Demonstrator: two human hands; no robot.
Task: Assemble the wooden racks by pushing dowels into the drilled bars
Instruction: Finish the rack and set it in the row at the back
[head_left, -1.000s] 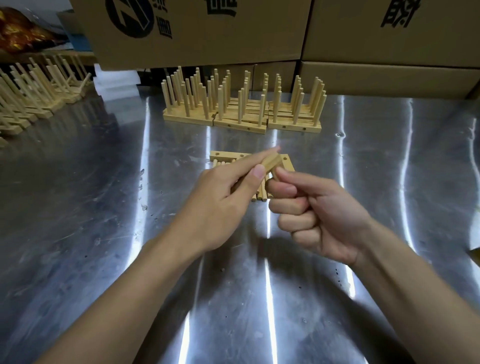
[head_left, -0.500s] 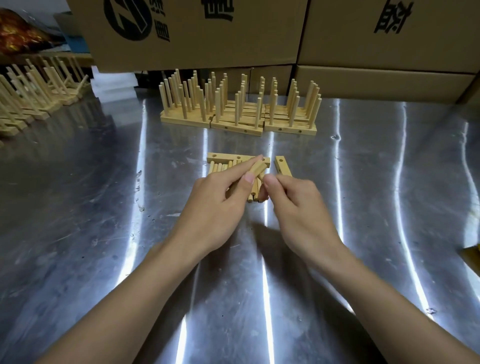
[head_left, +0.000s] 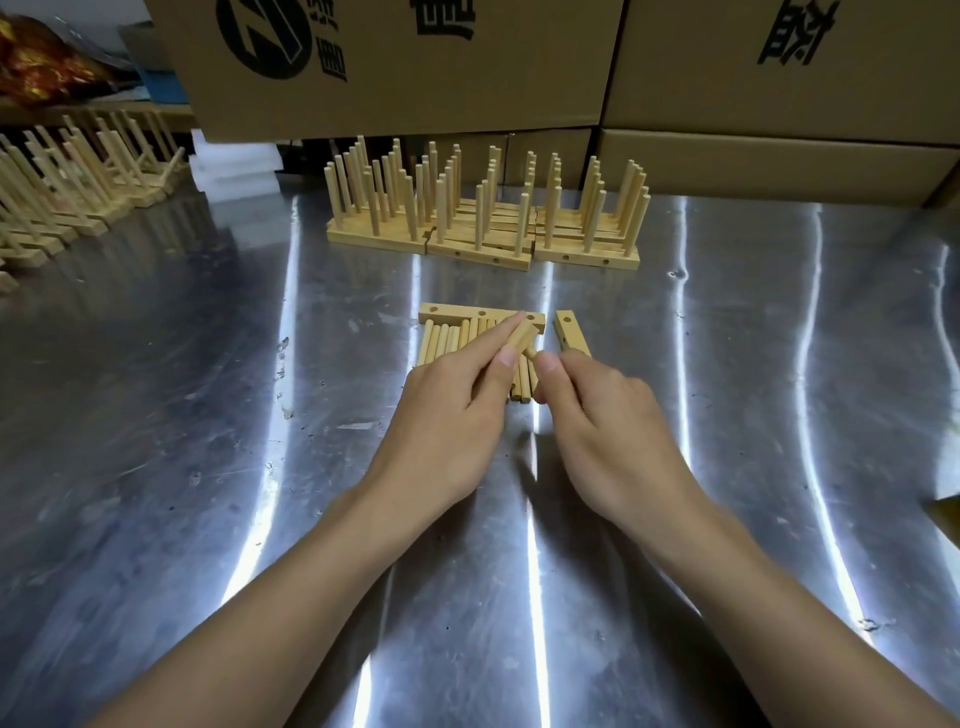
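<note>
Within the last second both hands had dropped from mid-air to the loose dowels (head_left: 441, 343) at 12 o'clock on the surface (head_left: 208, 415). The left hand (head_left: 457, 410) kept its grip pinched on a drilled bar (head_left: 522, 335). The right hand (head_left: 608, 415) pinched a dowel (head_left: 531, 353) at the bar, so insertion was likely starting.

Head-worn camera looks forward and down, close over the metal table (head_left: 208, 415), facing stacked cartons (head_left: 779, 161).
</note>
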